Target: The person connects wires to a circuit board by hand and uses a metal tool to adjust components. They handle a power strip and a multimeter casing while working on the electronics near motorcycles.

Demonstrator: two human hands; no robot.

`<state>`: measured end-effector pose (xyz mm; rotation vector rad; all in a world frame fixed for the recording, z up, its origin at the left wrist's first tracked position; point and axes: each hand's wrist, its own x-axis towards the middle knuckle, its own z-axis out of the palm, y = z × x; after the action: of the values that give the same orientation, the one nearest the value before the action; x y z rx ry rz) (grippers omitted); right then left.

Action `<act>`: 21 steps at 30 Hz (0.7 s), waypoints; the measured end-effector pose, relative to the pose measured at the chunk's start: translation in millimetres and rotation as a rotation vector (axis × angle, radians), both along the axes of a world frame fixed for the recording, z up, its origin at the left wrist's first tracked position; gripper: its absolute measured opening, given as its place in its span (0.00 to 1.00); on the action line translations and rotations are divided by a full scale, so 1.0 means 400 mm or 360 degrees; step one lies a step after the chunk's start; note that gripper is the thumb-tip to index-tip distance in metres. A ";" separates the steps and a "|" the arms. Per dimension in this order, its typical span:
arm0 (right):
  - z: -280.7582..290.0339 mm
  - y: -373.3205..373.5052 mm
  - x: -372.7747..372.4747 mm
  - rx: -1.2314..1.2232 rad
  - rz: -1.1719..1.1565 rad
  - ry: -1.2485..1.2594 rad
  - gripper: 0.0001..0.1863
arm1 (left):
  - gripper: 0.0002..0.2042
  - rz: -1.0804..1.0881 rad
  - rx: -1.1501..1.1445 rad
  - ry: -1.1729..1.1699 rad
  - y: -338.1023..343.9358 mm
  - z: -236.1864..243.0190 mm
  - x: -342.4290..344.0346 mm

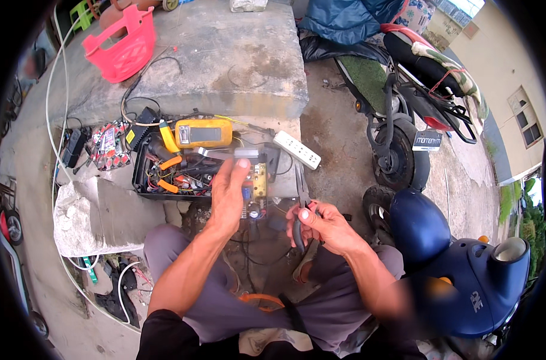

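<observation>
In front of me, my left hand grips the left edge of a circuit board with a yellowish face and small parts on it. The thumb points away from me, and part of the board is hidden behind the hand. To the right, my right hand is closed around a pair of long-nose pliers with dark handles. The pliers' jaws point away from me, apart from the board. Beyond my left hand lies an open black toolbox full of tools, some with orange handles.
A yellow multimeter lies past the toolbox, with a white power strip to its right. A pink basket stands on the concrete slab. A blue scooter is close on my right. A concrete block sits left.
</observation>
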<state>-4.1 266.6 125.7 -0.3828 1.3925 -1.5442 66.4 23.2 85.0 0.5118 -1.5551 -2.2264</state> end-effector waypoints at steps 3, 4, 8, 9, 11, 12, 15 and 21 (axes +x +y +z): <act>0.057 0.006 -0.018 0.0063 0.0068 0.0197 0.23 | 0.22 -0.0005 0.0063 0.0006 0.018 0.031 -0.005; 0.054 0.010 -0.027 0.0099 0.0073 0.0222 0.22 | 0.22 0.0003 -0.0017 0.0005 0.018 0.015 -0.016; 0.028 0.015 -0.031 0.0142 0.0040 0.0368 0.17 | 0.21 0.0012 -0.0224 -0.0021 0.006 -0.044 -0.038; 0.022 0.013 -0.031 0.0134 0.0025 0.0422 0.16 | 0.22 0.0005 -0.0233 -0.0039 0.009 -0.047 -0.041; 0.035 0.006 -0.037 0.0229 0.0077 0.0444 0.16 | 0.24 -0.0019 -0.0246 -0.0089 0.017 -0.037 -0.042; 0.044 0.001 -0.041 0.0274 0.0108 0.0453 0.16 | 0.26 -0.0031 -0.0250 -0.0121 0.020 -0.029 -0.041; 0.054 -0.010 -0.048 0.0398 0.0217 0.0325 0.19 | 0.24 -0.0061 -0.0281 -0.0064 0.024 -0.022 -0.045; 0.037 -0.030 -0.051 0.0339 0.0149 0.0455 0.18 | 0.24 -0.0080 -0.0397 -0.0032 0.036 -0.007 -0.045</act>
<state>-24.4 254.5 140.4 -0.5445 1.7171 -1.2849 48.3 37.6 82.0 0.4260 -1.8418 -2.0273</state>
